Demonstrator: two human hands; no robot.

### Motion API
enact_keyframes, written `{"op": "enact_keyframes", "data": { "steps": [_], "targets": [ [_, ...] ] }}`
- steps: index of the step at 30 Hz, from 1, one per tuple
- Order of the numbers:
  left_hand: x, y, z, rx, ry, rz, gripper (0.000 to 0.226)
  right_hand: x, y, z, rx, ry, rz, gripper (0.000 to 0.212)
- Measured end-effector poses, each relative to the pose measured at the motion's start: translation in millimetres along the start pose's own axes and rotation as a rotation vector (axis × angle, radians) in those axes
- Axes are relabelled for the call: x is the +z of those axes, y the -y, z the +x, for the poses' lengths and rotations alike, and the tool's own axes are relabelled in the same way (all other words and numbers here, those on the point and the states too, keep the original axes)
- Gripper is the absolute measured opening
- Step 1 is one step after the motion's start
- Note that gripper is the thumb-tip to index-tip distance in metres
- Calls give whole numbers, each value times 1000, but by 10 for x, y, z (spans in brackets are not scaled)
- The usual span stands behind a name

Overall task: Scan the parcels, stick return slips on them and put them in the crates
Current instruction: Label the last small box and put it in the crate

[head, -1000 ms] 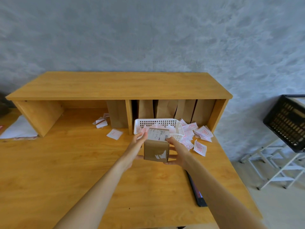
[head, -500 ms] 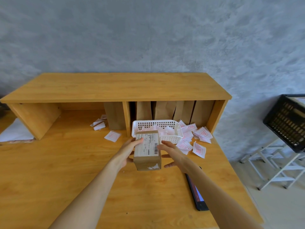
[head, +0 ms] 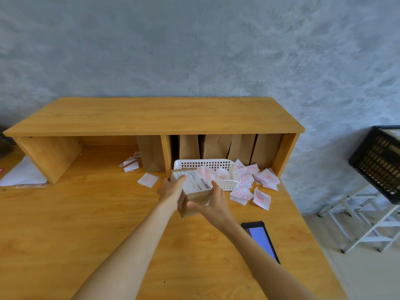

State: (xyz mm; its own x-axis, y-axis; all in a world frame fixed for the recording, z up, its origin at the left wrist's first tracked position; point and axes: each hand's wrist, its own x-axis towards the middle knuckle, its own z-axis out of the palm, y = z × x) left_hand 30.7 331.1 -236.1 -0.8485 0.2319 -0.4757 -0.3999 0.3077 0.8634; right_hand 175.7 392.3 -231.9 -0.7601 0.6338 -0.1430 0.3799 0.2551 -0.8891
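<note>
Parcel: a small brown cardboard box with a white barcode label (head: pixel 192 187) is being held just above the light wooden desk (head: pixel 65 224), in front of the white perforated plastic basket (head: pixel 218 169).
Left hand: the left hand (head: pixel 173 191) is gripping the box's left side, fingers lying curled over the label.
Right hand: the right hand (head: pixel 213 204) is cupping the box's lower right corner, fingers half curled round it.
Slips: white return slips printed with red squares (head: pixel 260 197) are lying scattered right of the basket.
Phone: a black phone with a lit blue screen (head: pixel 260 239) is lying beside the right forearm.
Crate: a black slatted plastic crate (head: pixel 378 165) is sitting on a white frame, well apart on the right.
</note>
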Motion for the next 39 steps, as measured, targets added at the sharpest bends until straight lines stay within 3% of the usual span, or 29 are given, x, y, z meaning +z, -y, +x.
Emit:
{"op": "enact_keyframes", "data": {
  "steps": [4, 9, 11, 14, 19, 23, 26, 30, 32, 34, 36, 39],
  "targets": [
    [110, 10, -98, 25, -52, -6, 66, 141, -11, -3, 10, -93, -43, 125],
    [114, -38, -318, 7, 53, -18, 60, 42, -90, 26, -36, -210, -140, 106],
    [30, -55, -343, 34, 126, 52, 58, -63, -119, 51, -11, -167, -101, 107],
    [-171, -78, -273, 118, 220, 208, 76, -312, -135, 129, 31, -101, 15, 111],
    [-383, -97, -228, 223, 377, 261, 74, -683, -105, 215, 114, 148, 175, 71],
    [-373, -37, -275, 232, 478, 216, 75, -766, -106, 269, 167, 288, 224, 61],
    [-318, -5, -324, 192, 564, 151, 61, -766, -101, 265, 177, 341, 275, 51],
    [-236, 38, -353, 176, 580, 105, 68, -730, -134, 270, 194, 355, 293, 36],
    [-192, 48, -349, 203, 537, 96, 70, -719, -171, 283, 201, 334, 275, 41],
    [-150, 55, -361, 234, 460, 88, 58, -727, -204, 282, 198, 289, 192, 64],
    [-120, 86, -342, 289, 361, 122, 44, -734, -280, 280, 179, 167, 13, 76],
    [-77, 151, -327, 377, 284, 140, 42, -731, -529, 244, 227, -38, -402, 79]
  ]
}}
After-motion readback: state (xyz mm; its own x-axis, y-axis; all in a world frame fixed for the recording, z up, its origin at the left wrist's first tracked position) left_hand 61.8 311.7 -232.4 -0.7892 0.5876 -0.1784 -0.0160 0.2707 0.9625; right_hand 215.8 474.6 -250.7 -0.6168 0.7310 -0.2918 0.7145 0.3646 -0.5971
